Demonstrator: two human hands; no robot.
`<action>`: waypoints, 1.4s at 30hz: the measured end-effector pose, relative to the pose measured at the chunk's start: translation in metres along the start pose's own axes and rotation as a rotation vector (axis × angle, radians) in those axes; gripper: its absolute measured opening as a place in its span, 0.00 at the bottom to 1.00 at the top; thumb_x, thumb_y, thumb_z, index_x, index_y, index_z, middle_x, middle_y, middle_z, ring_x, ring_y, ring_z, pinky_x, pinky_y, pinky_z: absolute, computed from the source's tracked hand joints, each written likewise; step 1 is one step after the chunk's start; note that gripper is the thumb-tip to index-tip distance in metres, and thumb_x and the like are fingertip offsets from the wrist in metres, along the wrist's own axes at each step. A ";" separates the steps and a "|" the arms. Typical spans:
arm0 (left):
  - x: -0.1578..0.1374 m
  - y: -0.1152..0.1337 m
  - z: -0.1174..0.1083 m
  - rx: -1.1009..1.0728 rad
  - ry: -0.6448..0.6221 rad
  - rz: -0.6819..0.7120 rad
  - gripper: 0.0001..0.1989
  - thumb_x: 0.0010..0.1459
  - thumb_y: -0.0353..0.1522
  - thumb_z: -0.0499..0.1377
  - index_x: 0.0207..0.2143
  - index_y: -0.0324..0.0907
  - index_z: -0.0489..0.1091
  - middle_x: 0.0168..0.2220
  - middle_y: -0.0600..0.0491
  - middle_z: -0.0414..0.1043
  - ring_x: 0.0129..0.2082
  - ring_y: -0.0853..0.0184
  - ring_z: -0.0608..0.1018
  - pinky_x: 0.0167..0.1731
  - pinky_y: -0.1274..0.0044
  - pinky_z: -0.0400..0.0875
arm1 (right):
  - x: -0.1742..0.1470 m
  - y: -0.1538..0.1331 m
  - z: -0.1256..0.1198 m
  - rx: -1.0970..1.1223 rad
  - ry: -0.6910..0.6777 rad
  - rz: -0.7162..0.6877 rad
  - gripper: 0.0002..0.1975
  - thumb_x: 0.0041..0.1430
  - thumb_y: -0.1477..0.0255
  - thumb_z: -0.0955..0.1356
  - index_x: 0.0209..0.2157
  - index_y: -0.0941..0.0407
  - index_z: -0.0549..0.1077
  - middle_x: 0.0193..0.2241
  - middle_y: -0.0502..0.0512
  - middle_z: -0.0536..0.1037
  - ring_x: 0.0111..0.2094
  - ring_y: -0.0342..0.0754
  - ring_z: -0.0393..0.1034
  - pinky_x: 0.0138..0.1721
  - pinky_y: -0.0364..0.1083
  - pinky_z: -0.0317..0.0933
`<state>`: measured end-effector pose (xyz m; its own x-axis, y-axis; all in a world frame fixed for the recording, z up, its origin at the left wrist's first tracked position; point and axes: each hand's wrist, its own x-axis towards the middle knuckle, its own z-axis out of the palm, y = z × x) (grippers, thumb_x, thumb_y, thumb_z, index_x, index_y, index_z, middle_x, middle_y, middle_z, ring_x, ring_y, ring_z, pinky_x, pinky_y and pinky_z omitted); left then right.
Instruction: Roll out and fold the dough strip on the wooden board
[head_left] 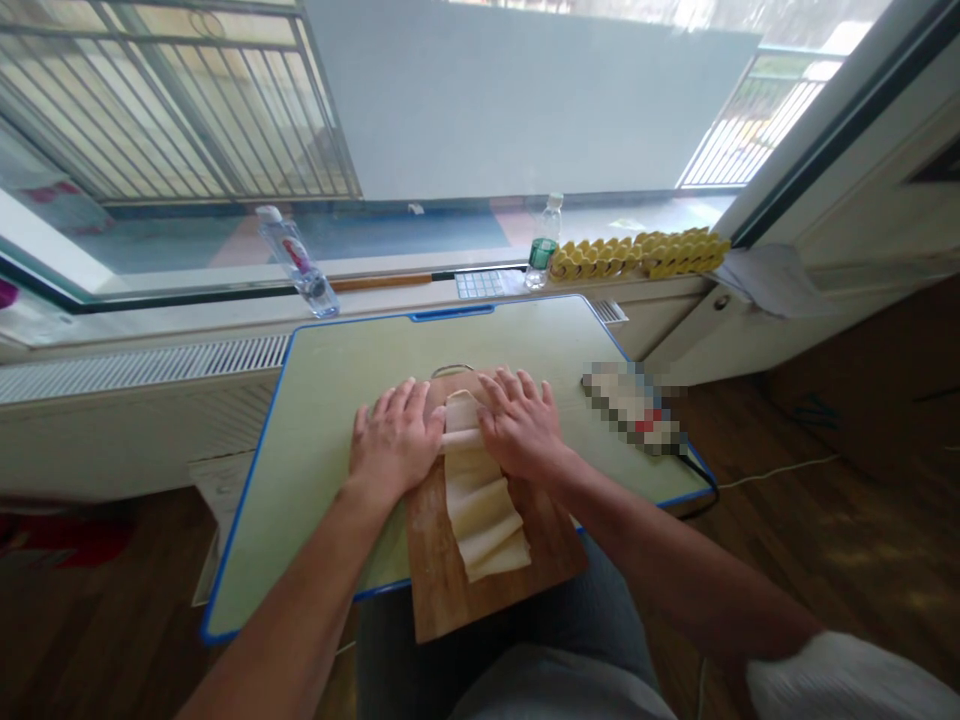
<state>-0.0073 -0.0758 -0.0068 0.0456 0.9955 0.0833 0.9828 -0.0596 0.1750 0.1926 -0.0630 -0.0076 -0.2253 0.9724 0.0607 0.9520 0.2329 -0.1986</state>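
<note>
A long strip of pale dough [484, 510] lies along a wooden cutting board [442, 600], with folds or ripples in its near half. Across its far part rests a light rolling pin [460, 440], its ends hidden beneath my hands. My left hand [397, 435] lies palm down over the pin's left end, fingers stretched forward. Over the right end, my right hand [521, 425] is also palm down, its fingers extended and slightly apart. Neither hand wraps its fingers round the pin as far as I can see.
The board overhangs the near edge of a blue-rimmed folding table [322, 390]. A blurred-out object [634, 405] with a black cable lies at right. On the windowsill stand a tilted bottle [300, 265], a green-labelled bottle [541, 250] and yellow egg-crate-like trays [637, 255].
</note>
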 end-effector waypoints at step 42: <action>0.021 0.001 -0.004 0.061 -0.063 0.069 0.34 0.77 0.47 0.39 0.76 0.44 0.61 0.77 0.42 0.60 0.76 0.46 0.62 0.73 0.43 0.55 | 0.031 -0.005 -0.007 0.005 -0.092 0.009 0.34 0.77 0.57 0.55 0.79 0.50 0.56 0.79 0.58 0.57 0.77 0.65 0.50 0.74 0.72 0.47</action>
<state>-0.0057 -0.0552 -0.0007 0.1227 0.9920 0.0309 0.9859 -0.1254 0.1109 0.1827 -0.0337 0.0023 -0.2348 0.9716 -0.0309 0.9532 0.2239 -0.2034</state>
